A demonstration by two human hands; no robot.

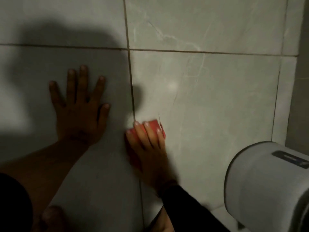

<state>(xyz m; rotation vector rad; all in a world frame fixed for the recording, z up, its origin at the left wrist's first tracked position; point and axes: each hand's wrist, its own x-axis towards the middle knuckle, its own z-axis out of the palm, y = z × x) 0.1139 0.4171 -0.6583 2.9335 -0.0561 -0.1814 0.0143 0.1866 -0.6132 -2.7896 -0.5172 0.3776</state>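
Left hand [80, 118] sits flat on the tiled wall [217, 89] at centre left, grip wide, fingers spread. Right hand [148, 148] at centre frame has its grip draped over a red sponge [153, 125], pressing it to the wall just right of the vertical grout line [132, 91]. White dispenser [267, 181] sits lower right.

Red sponge [154, 127] flat on wall tile (blurred).

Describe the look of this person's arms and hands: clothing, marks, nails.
The right hand comes out of a black long sleeve that reaches the wrist. The left hand has a bare forearm; a dark, blurred mark sits near its wrist. Nails are short and unpainted.
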